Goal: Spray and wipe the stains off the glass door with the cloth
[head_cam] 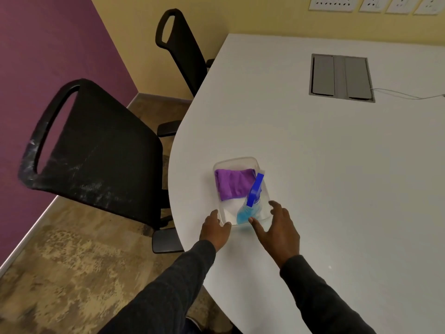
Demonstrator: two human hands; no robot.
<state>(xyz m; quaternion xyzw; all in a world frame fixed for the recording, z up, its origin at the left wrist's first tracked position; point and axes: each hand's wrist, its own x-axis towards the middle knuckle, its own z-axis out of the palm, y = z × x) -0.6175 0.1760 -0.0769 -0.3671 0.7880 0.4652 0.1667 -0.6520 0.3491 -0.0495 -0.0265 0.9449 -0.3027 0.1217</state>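
Note:
A clear plastic tray [237, 161] sits near the left edge of the white table [337, 165]. Inside it lie a folded purple cloth [233, 183] at the far end and a spray bottle [251, 204] with blue liquid and a blue trigger head at the near end. My left hand [214, 231] touches the tray's near left corner, thumb on the rim. My right hand [279, 229] hovers at the near right corner with fingers spread, thumb close to the bottle's base. Neither hand grips anything. No glass door is in view.
Two black mesh office chairs [101, 150] [183, 47] stand left of the table. A grey cable hatch [340, 77] is set into the tabletop at the back, with a thin wire [407, 94] running right. Wall sockets [375, 3] line the yellow wall.

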